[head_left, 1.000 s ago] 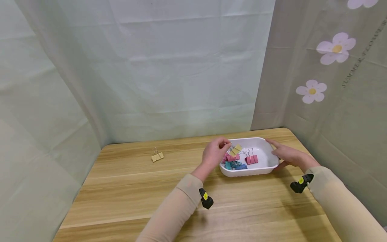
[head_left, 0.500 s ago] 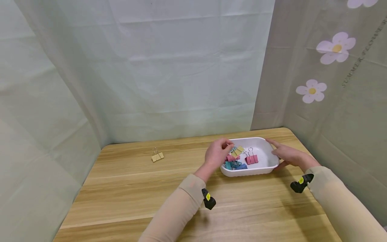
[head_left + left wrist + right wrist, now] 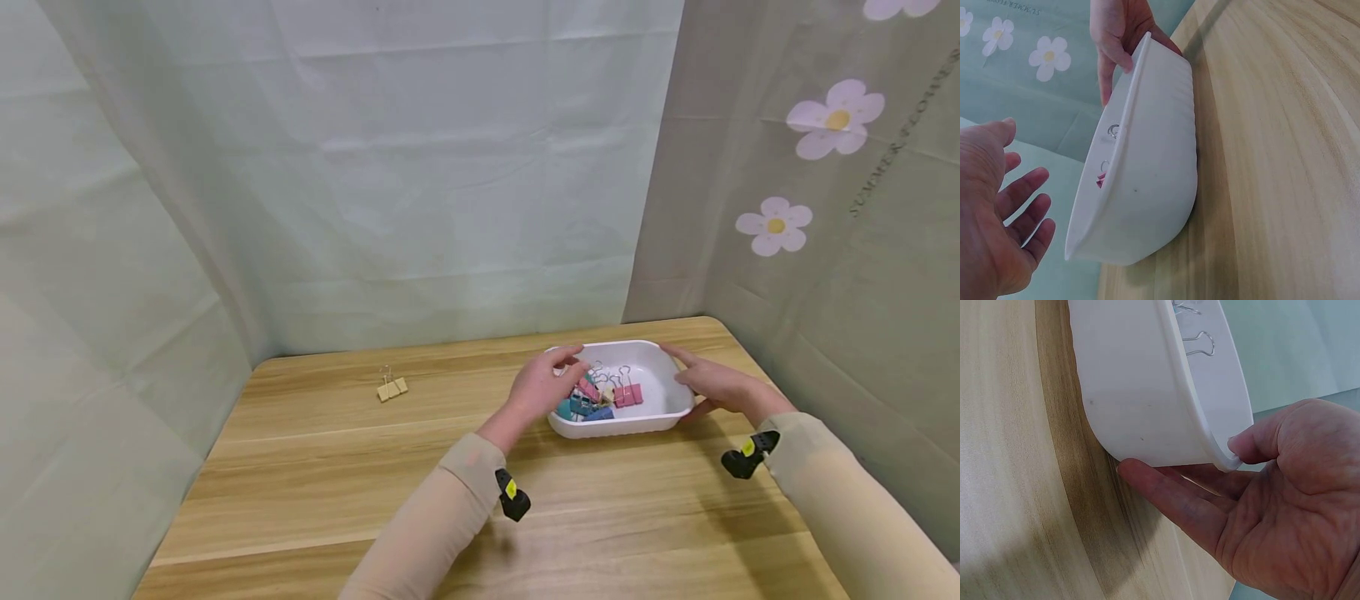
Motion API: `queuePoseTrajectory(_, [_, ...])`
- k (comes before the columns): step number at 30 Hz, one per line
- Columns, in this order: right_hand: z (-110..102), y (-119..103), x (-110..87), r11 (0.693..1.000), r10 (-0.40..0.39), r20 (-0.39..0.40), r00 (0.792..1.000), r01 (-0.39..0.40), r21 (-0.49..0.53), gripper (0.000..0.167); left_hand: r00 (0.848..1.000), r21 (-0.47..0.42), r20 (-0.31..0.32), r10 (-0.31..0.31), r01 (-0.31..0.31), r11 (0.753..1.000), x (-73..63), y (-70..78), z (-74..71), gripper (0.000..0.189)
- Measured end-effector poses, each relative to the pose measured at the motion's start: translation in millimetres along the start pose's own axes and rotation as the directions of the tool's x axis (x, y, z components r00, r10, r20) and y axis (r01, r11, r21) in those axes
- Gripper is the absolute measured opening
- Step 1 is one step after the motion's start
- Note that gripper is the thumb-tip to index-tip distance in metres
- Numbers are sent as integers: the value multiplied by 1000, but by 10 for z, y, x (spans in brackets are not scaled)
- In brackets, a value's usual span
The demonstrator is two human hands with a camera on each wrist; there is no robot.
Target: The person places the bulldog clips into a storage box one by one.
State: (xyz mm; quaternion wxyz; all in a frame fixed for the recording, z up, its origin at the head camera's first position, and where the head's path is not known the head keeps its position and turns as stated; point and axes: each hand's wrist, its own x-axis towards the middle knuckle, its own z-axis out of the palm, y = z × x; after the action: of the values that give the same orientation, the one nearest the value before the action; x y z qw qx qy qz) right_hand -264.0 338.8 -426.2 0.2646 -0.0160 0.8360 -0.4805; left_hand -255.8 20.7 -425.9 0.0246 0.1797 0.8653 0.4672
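A white plastic tray on the table holds several binder clips in pink, blue, teal and yellow, heaped mostly at its left end. Over that end is my left hand; its fingers are loosely bent with nothing between them, as the left wrist view also shows. My right hand grips the tray's right end. In the right wrist view its thumb hooks over the rim while the fingers lie against the outer wall and under it.
One yellow binder clip sits alone on the wooden table, left of the tray. Cloth curtains hang behind the table and along both sides, the right one printed with flowers.
My left hand has let go of a yellow binder clip, which now lies lower among the clips in the tray, and its fingers have spread. The right hand keeps its hold.
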Motion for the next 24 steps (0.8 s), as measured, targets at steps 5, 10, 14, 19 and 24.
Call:
queuePoseTrajectory(5, [-1, 6, -7, 1000, -1, -1, 1000, 1, -3, 71, 1000, 30, 14, 10, -11, 999, -24, 38, -42, 53])
queuePoseTrajectory(10, [0, 6, -8, 1000, -1, -2, 1000, 1, -5, 71, 999, 55, 30, 18, -20, 998, -26, 50, -49, 55])
queuePoseTrajectory(14, [0, 1, -6, 1000, -4, 0, 1000, 4, 1, 71, 999, 58, 39, 14, -16, 998, -26, 55, -51, 57])
queuePoseTrajectory(19, [-12, 11, 15, 1000, -4, 2, 1000, 4, 4, 72, 999, 71, 46, 21, -24, 997, -26, 54, -54, 59])
queuePoseTrajectory(24, [-13, 6, 20, 1000, 0, 3, 1000, 0, 1, 73, 998, 91, 43, 40, -44, 995, -24, 59, -65, 58])
